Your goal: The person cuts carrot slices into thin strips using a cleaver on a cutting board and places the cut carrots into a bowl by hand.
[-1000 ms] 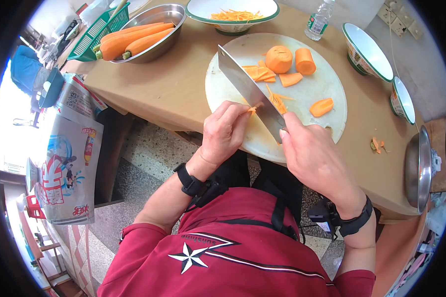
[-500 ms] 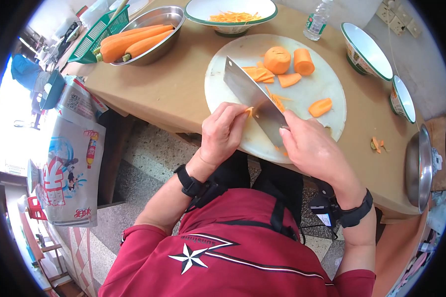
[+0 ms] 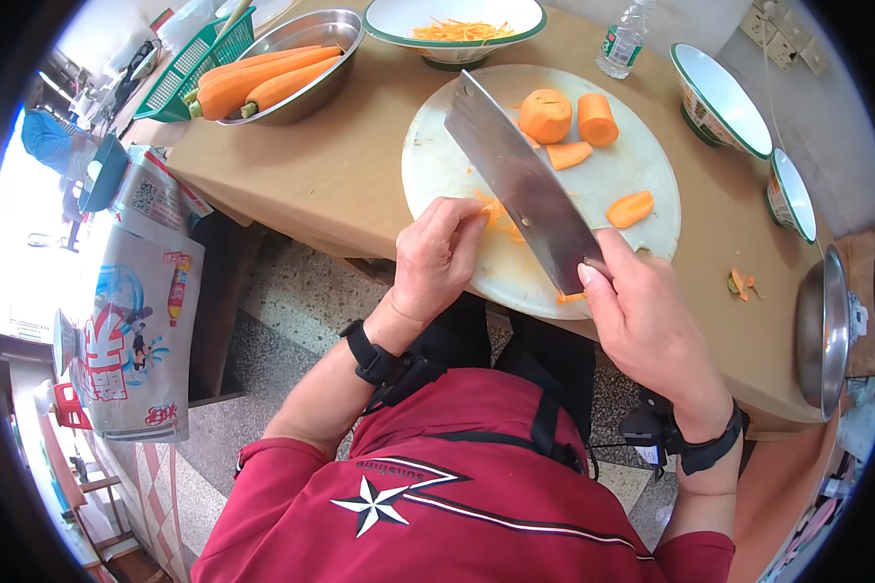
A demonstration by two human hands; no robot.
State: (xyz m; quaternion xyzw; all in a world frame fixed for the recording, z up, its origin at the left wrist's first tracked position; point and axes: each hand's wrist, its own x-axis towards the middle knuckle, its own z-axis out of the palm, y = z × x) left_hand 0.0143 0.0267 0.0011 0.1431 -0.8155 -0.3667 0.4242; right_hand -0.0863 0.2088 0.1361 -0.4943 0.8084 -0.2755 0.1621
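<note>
The right hand (image 3: 651, 316) has its grip closed round the handle end of the cleaver (image 3: 525, 185), thumb near the base of the blade. The left hand (image 3: 439, 255) keeps a narrow grip — thumb and fingertips pinched on thin carrot shreds (image 3: 494, 214) just beside the blade.

The cleaver slants across the board (image 3: 642, 165), its free end toward the desk's far edge; whether it touches the board cannot be told. A small orange bit (image 3: 569, 296) lies by its near end. The board, round and white, sits at the middle of the desk's near edge. Beyond the blade lie a round chunk (image 3: 545, 117), a cylinder (image 3: 598, 120) beside it and a slice (image 3: 568, 155) just below them; another slice (image 3: 631, 209) is apart, toward the board's right rim.

Farther out, the shred bowl (image 3: 455, 21) stands near the desk's far edge, and the steel bowl (image 3: 335, 85) of whole carrots (image 3: 262, 83) is toward the left end, against the green basket (image 3: 199, 63). The bottle (image 3: 622, 41) stands past the board. Along the right edge are two white bowls (image 3: 724, 97), scraps (image 3: 742, 285) and — by the near right corner — a metal basin (image 3: 822, 330).
</note>
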